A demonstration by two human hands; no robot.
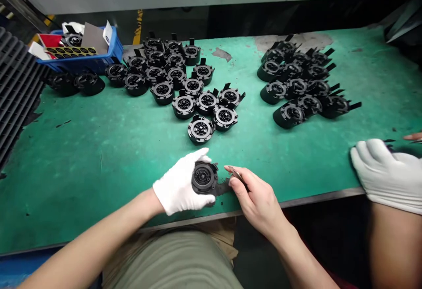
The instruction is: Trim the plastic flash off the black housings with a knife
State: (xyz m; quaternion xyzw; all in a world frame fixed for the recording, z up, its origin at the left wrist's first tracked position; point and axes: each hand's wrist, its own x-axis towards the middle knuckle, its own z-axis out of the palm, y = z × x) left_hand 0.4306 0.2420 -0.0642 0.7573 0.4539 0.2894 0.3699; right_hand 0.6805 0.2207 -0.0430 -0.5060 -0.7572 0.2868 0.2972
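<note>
Near the front edge of the bench, a black round housing (204,175) sits in the person's white-gloved left hand (180,184), its ringed face turned up and the fingers and thumb clamped around its side. Just to its right, the bare right hand (257,194) pinches a small metal-tipped tool (238,176) between thumb and fingers, the tip apart from the housing. Between the two lies a dark patch (222,188), debris or worn surface, I cannot tell which, on the green bench top (108,161).

Beyond the hands stands a large group of similar housings (176,76), most with a flat tab sticking up; a second group (296,85) stands farther right, its pieces tilted. At the far left, a blue bin (114,48) holds cards, yellow-and-black labels (70,52) and another housing (73,39), beside grey ribbed trays (16,91). At the right edge rests a co-worker's gloved hand (391,172).
</note>
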